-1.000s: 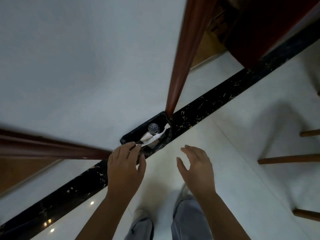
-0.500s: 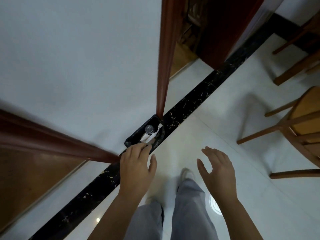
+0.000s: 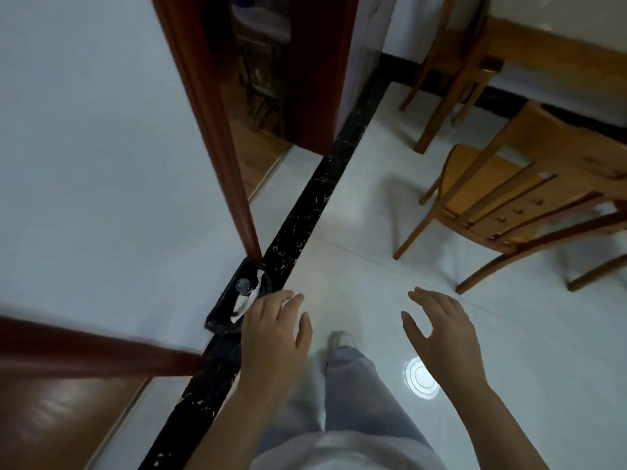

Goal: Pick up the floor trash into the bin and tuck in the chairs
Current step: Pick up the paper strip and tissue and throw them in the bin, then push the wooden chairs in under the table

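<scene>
A small black bin (image 3: pixel 217 321) stands on the floor against the white wall, at the foot of a red-brown door frame (image 3: pixel 210 130). In it lie a clear bottle with a grey cap (image 3: pixel 243 285) and a strip of white paper (image 3: pixel 243 302). My left hand (image 3: pixel 274 334) hovers at the bin's near right edge, fingers relaxed and holding nothing. My right hand (image 3: pixel 441 334) floats open over the white floor. A wooden chair (image 3: pixel 502 195) stands at the right, pulled away from the wooden table (image 3: pixel 559 52).
A second wooden chair (image 3: pixel 451 72) stands by the table at the top right. A black marble strip (image 3: pixel 305 212) runs diagonally across the white tiles. A doorway opens beyond the frame. My legs and a shoe (image 3: pixel 339 339) are below the hands.
My left hand has let go of the white paper, which now lies in the bin. The view has swung right and the chairs and table have come into sight.
</scene>
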